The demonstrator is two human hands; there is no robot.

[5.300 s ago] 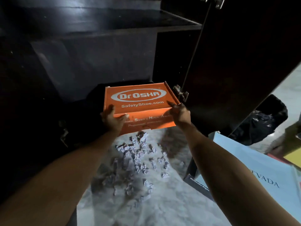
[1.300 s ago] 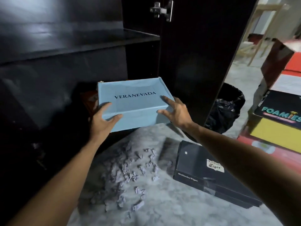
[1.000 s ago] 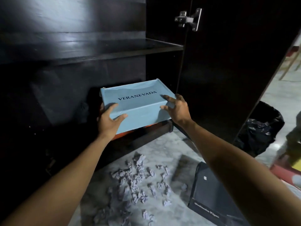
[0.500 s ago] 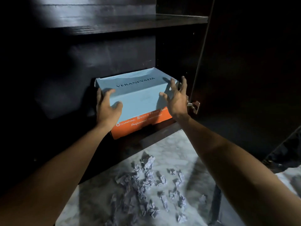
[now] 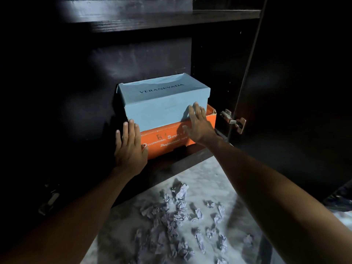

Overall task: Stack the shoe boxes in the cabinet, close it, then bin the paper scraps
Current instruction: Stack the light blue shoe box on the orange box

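Note:
A light blue shoe box marked VERANEVADA lies on top of an orange shoe box on the bottom shelf of the dark cabinet. My left hand presses flat, fingers straight, against the front left corner of the orange box. My right hand presses with straight fingers on the front right of the stack, fingertips on the blue box. Several crumpled paper scraps lie on the marble floor in front of the cabinet.
The cabinet door stands open on the right, with a metal hinge beside the boxes. An upper shelf runs above the stack. A dark object shows at the right edge, below the door.
The blue box has gone from my grip onto the orange box and sits further into the shelf. Both hands have let go of its sides and now press flat on the front.

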